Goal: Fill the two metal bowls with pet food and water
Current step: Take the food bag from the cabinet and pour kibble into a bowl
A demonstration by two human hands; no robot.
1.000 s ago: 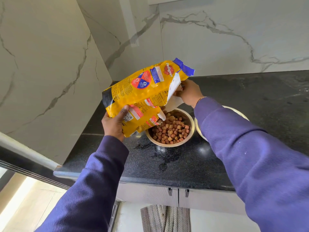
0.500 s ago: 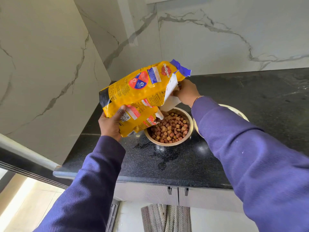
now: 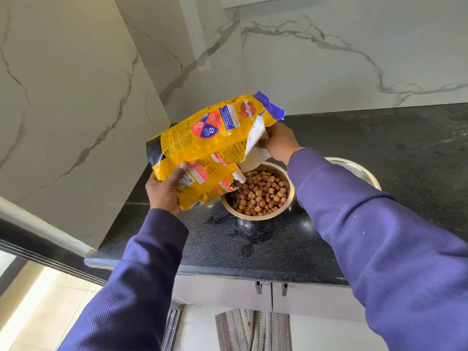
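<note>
Left hand (image 3: 164, 193) grips the yellow food bag (image 3: 210, 145) from below, right hand (image 3: 277, 141) pinches its torn mouth, still tipped over the near bowl (image 3: 260, 191) (kibble higher than a second ago). Food's nearly done; the far bowl (image 3: 357, 171) awaits water.

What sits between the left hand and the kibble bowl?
Head view: only the lower flap of the yellow food bag, which the left hand grips, overhanging the near rim of the kibble bowl. Nothing else.
</note>
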